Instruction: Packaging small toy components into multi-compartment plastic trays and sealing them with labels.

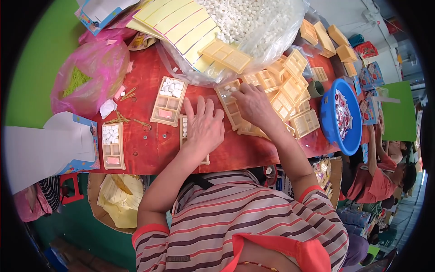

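Note:
My left hand lies over a cream plastic compartment tray, its fingers stretched out and spread. That tray is mostly hidden beneath the hand. My right hand reaches down, fingers curled, at the top compartment of another cream tray; a few white pieces show by the fingertips, but what they grip is hidden. To the left stands a tray with white pieces in its top section. Nearer the table's left edge, a further tray also has white pieces in its top section.
A clear bag of white pieces sits at the back, with yellow sheets and a tray on it. Empty trays pile up at right, beside a blue basin of small packets. A pink bag stands left on the red table.

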